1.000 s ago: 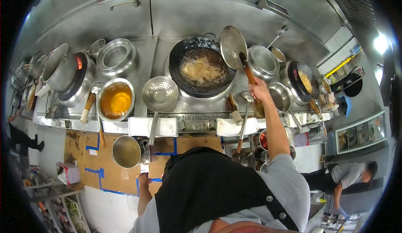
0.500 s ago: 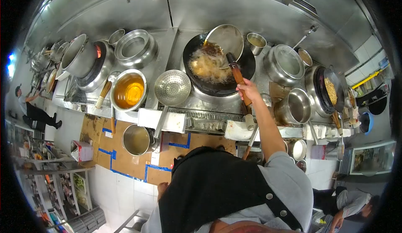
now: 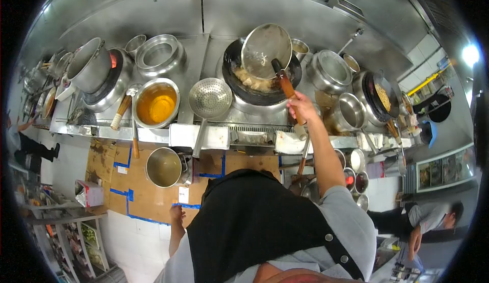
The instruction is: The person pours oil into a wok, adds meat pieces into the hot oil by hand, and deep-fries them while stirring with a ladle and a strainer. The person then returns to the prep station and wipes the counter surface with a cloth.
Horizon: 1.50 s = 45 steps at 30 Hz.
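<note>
Left hand (image 3: 177,214) has swung outward, grip unclear, while right hand (image 3: 302,108) grasps mesh strainer (image 3: 266,51)

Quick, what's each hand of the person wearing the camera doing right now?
Right hand: closed around the wooden handle of a strainer.
Left hand: held low; too small to tell whether open or closed.

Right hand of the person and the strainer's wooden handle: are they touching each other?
Touching. The head view shows the right hand closed around the wooden handle, with no gap between them.
</note>
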{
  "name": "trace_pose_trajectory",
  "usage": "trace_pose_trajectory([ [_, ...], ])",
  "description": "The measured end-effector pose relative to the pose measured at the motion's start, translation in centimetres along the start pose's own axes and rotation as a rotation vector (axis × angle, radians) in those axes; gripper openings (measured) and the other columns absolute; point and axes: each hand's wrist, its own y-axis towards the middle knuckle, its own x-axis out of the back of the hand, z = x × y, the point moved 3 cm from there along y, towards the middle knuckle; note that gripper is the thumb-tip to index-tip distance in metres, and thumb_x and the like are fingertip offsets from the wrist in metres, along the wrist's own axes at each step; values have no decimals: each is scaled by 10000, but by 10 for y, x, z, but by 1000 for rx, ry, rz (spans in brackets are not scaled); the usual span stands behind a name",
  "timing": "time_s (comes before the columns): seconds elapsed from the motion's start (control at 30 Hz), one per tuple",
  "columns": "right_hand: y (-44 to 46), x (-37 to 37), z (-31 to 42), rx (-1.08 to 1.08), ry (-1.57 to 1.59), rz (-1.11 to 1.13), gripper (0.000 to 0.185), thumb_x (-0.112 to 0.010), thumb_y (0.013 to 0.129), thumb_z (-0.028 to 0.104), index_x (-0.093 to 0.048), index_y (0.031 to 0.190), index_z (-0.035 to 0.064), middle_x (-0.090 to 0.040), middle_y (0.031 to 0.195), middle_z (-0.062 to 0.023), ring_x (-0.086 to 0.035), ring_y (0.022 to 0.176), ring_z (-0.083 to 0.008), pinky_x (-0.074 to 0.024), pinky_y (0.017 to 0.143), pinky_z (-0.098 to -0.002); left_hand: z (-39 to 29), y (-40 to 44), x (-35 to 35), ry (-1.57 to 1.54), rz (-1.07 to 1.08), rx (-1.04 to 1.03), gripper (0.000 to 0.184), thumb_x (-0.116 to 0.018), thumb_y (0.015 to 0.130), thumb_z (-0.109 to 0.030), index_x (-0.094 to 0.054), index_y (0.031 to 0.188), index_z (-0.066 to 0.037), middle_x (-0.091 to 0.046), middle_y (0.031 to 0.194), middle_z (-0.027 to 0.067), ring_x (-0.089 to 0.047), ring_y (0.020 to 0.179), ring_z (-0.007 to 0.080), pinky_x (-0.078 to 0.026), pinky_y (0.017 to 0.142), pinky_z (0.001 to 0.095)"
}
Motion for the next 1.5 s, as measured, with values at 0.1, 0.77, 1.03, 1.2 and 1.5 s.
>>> trace_pose_trajectory([
  [0.1, -17, 26, 11, 10, -50, -96, 199, -642, 948, 62, -583, 1138, 49, -642, 812, -65, -548, 517, -134, -449, 407, -299, 3, 5, 30, 48, 5, -12, 170, -609, 956, -222, -641, 1048, -83, -597, 818, 77, -612, 598, 220, -474, 450, 345],
  [0.77, -36, -51, -43, -95, 129, -180, 194, -602, 961, 54, -562, 1149, 30, -617, 834, -59, -564, 558, -123, -460, 438, -283, 5, 14, 8, -3, 164, 105, 108, -592, 959, -182, -656, 981, -99, -596, 777, 52, -604, 563, 223, -483, 464, 370],
  [1.03, -55, -63, 0, 17, -164, -156, 451, -624, 934, 55, -573, 1382, 48, -637, 828, -53, -560, 546, -108, -452, 444, -282, 32, 16, 11, 152, 148, 85, 110, -580, 978, -207, -639, 954, -117, -532, 697, 58, -559, 521, 231, -446, 452, 377],
  [1.2, -64, -74, 19, 28, -248, -188, 440, -629, 921, 52, -594, 1359, 36, -635, 821, -47, -557, 538, -106, -446, 442, -278, 37, 15, -2, 176, 176, 66, 207, -579, 953, -283, -674, 978, -101, -592, 781, 93, -601, 627, 267, -473, 537, 410],
  [1.5, -61, -31, 16, -79, 128, -105, 279, -617, 971, 77, -556, 1234, 8, -631, 865, -68, -550, 571, -131, -442, 450, -281, 21, 2, -4, 65, 81, 41, 165, -582, 975, -194, -667, 1041, -69, -578, 756, 62, -603, 597, 225, -486, 497, 350],
])
